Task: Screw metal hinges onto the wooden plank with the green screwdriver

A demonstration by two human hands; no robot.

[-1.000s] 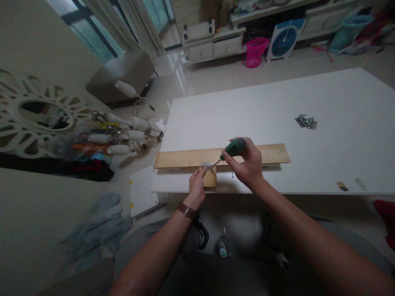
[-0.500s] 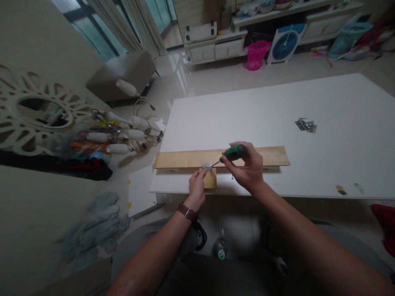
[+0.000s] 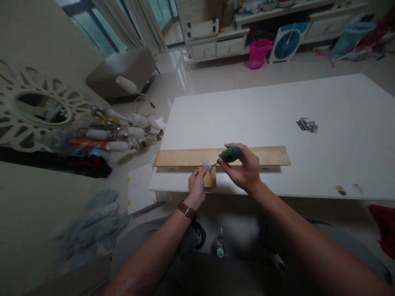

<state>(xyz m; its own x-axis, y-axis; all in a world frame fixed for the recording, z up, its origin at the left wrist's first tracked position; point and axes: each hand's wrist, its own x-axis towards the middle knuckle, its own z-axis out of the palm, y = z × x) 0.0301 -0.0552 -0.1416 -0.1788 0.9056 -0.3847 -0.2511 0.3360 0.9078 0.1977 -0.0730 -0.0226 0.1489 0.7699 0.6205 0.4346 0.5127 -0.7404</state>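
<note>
My right hand [image 3: 243,170] is wrapped round the green and black handle of a screwdriver [image 3: 230,155]. Its shaft slants down to the left, and the tip meets a small metal hinge [image 3: 207,165]. That hinge lies across the joint between a long wooden board [image 3: 185,158] and a short wooden block [image 3: 210,179]. My left hand [image 3: 196,184], with a brown watch strap at the wrist, is closed, its fingertips pressing the hinge's lower edge against the block. Those fingers partly hide the block and any screw at the tip.
The board rests on a white table [image 3: 240,119]. Several metal hinges [image 3: 307,125] lie in a pile at the right. Small scraps [image 3: 341,190] sit by the front edge. White lamp arms [image 3: 135,131] stand off the left side; a plastic bottle [image 3: 220,248] is on the floor below.
My right hand and the screwdriver have shifted slightly left, the handle turning a little in my grip. My left hand stays at the hinge. The view has moved slightly.
</note>
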